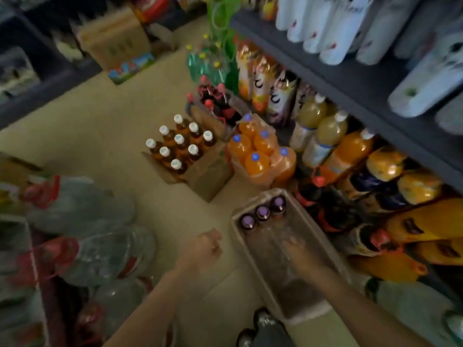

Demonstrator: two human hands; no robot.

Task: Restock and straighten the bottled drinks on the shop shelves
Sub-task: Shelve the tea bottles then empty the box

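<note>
A shallow cardboard tray (253, 259) lies on the floor by the shelf and holds three dark bottles with purple caps (263, 212) at its far end. My right hand (299, 251) reaches into the tray with fingers stretched out, holding nothing; the picture is blurred. To the left of the tray, my left hand (206, 249) hovers over the floor with fingers curled, and nothing shows in it. The bottom shelf on the right carries orange and yellow drink bottles (350, 149) and dark cola bottles (323, 199).
An open carton of brown bottles with white caps (180, 144) and a shrink-wrapped pack of orange bottles (258, 154) stand on the floor ahead. Large water jugs (95, 231) lie at the left. White rolls (350, 28) fill the upper shelf. More cartons (117, 43) stand further back.
</note>
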